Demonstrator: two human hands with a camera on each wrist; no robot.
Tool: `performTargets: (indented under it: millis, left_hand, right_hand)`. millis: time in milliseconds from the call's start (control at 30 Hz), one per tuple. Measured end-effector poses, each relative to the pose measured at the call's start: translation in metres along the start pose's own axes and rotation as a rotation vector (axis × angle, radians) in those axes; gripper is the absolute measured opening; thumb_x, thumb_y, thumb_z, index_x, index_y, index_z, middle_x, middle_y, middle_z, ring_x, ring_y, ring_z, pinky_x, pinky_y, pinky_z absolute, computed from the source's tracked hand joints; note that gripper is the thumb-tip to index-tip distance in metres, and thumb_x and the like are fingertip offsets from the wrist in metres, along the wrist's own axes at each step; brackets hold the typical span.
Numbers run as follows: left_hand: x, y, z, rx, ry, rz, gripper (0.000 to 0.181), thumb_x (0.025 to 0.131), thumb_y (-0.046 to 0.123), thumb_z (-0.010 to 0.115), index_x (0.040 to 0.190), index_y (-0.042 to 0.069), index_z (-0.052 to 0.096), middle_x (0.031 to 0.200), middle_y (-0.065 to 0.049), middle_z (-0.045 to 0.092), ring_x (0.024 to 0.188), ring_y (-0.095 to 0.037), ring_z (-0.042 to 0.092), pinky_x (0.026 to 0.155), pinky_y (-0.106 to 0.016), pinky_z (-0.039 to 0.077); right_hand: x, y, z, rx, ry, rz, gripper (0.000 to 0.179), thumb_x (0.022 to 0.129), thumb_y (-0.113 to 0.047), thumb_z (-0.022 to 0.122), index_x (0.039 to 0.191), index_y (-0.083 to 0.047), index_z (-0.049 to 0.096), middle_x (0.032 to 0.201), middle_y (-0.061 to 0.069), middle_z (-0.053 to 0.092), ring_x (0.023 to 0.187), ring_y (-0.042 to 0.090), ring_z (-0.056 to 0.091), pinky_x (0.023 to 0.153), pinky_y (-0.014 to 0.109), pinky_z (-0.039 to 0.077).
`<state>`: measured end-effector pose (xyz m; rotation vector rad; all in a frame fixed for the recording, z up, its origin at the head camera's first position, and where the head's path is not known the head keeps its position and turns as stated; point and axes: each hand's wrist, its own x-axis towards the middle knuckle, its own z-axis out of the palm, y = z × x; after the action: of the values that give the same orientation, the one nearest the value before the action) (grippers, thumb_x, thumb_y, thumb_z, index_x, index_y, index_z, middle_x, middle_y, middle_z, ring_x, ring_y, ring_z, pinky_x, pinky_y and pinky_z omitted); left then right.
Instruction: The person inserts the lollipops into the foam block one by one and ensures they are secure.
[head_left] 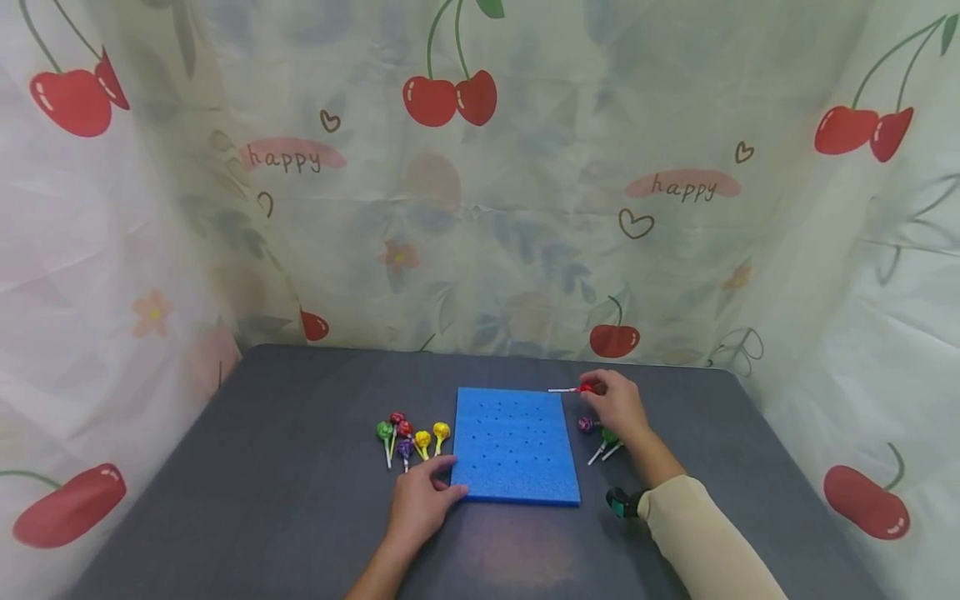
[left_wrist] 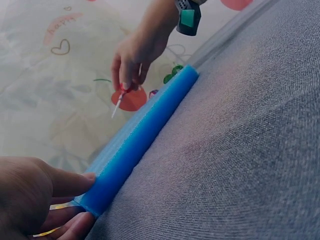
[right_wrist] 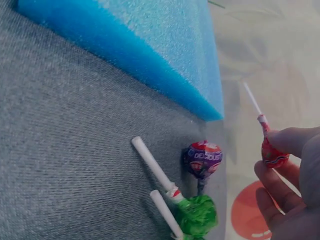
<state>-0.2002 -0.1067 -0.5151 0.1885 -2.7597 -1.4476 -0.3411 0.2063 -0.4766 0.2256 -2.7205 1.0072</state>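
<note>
A blue foam board (head_left: 517, 479) with rows of small holes lies flat on the dark table. My left hand (head_left: 422, 502) holds its near left corner, thumb on the near edge and fingers along the left side. Above the table past the board's far right corner, my right hand (head_left: 618, 404) pinches a red lollipop (right_wrist: 274, 154) by its wrapped head. Its white stick (right_wrist: 252, 98) points left, toward the board. Below the right hand lie a purple lollipop (right_wrist: 202, 159) and green lollipops (right_wrist: 197, 215), partly hidden by that hand in the head view.
Left of the board lies a group of lollipops: green (head_left: 385, 431), red (head_left: 397, 417), purple (head_left: 405, 449) and yellow (head_left: 441, 431). The grey cloth-covered table (head_left: 300, 467) ends at a printed curtain (head_left: 480, 250) behind and at both sides. A dark band with a device (head_left: 622, 502) circles the right wrist.
</note>
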Motion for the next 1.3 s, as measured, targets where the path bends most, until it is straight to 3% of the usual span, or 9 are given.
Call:
performTargets:
  millis: [367, 833, 1133, 1300]
  left_hand:
    - [0.000, 0.000, -0.001, 0.007, -0.001, 0.009, 0.044, 0.080, 0.022, 0.081, 0.121, 0.016, 0.068, 0.099, -0.001, 0.065, 0.070, -0.013, 0.054, 0.058, -0.030, 0.045]
    - [0.000, -0.001, 0.000, 0.001, 0.006, 0.006, 0.044, 0.080, 0.022, 0.081, 0.122, 0.016, 0.068, 0.101, -0.001, 0.065, 0.070, -0.014, 0.055, 0.059, -0.030, 0.046]
    - [-0.001, 0.001, -0.001, 0.004, -0.003, 0.003, 0.044, 0.080, 0.022, 0.081, 0.122, 0.016, 0.068, 0.103, -0.002, 0.065, 0.071, -0.013, 0.055, 0.060, -0.030, 0.046]
    - [0.000, 0.001, -0.002, 0.000, -0.010, 0.000, 0.044, 0.080, 0.022, 0.081, 0.122, 0.016, 0.068, 0.103, -0.002, 0.065, 0.071, -0.013, 0.055, 0.059, -0.031, 0.046]
  right_hand:
    - [0.001, -0.016, 0.005, -0.048, -0.061, -0.073, 0.019, 0.087, -0.007, 0.073, 0.105, -0.008, 0.066, 0.098, 0.008, 0.065, 0.090, 0.025, 0.060, 0.080, 0.044, 0.051]
    - [0.002, -0.031, 0.009, -0.100, -0.064, -0.196, 0.020, 0.085, -0.006, 0.074, 0.105, -0.008, 0.069, 0.099, 0.006, 0.064, 0.089, 0.023, 0.062, 0.076, 0.041, 0.053]
    - [0.005, -0.039, 0.011, -0.147, -0.076, -0.189, 0.022, 0.087, -0.011, 0.074, 0.108, -0.010, 0.067, 0.101, 0.006, 0.064, 0.094, 0.024, 0.060, 0.080, 0.041, 0.052]
    - [0.006, -0.043, 0.012, -0.158, -0.067, -0.231, 0.023, 0.085, -0.009, 0.076, 0.107, -0.008, 0.068, 0.100, 0.007, 0.065, 0.094, 0.025, 0.059, 0.081, 0.044, 0.050]
